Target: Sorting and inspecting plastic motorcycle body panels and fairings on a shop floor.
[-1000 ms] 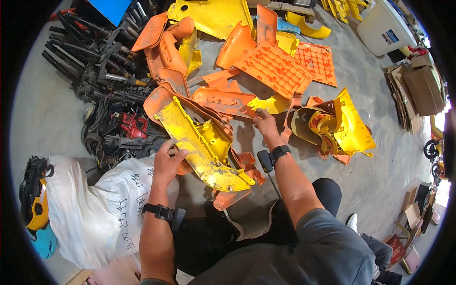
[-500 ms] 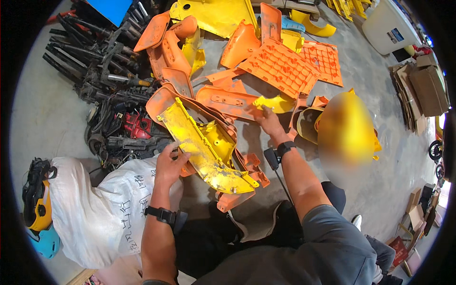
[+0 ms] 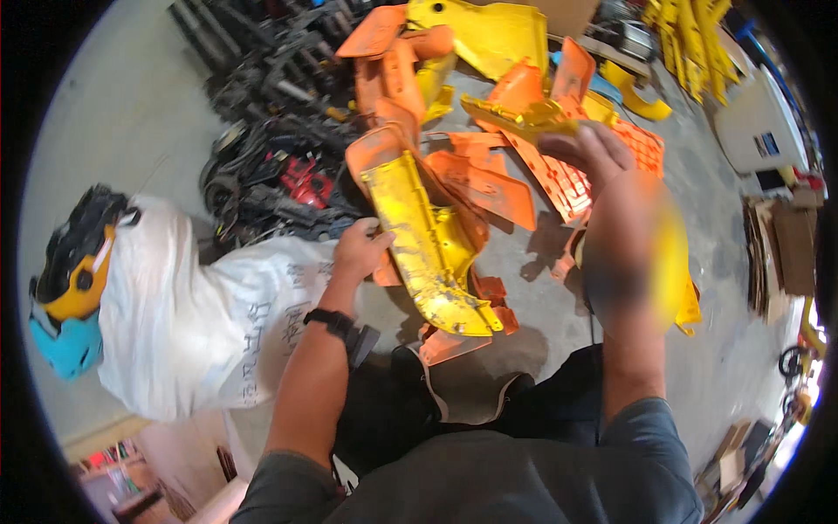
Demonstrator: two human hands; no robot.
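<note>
My left hand (image 3: 360, 249) grips the left edge of a long, scuffed yellow plastic panel (image 3: 410, 244), which lies on orange panels (image 3: 471, 183). My right hand (image 3: 592, 150) is raised with fingers wrapped round the end of a smaller yellow piece (image 3: 519, 113), held above orange grid-patterned panels (image 3: 567, 179). A blurred patch covers my right forearm and part of the yellow parts beyond it.
Black metal parts with a red component (image 3: 305, 183) lie at upper left. A white sack (image 3: 166, 306) and yellow and teal helmets (image 3: 68, 345) sit at left. A white bin (image 3: 755, 122) and folded cardboard (image 3: 772, 253) stand at right; a brown box (image 3: 567, 13) sits at back.
My right hand has lifted the small yellow piece up from the pile and moved it right. My left hand stays at the long panel; the view has shifted.
</note>
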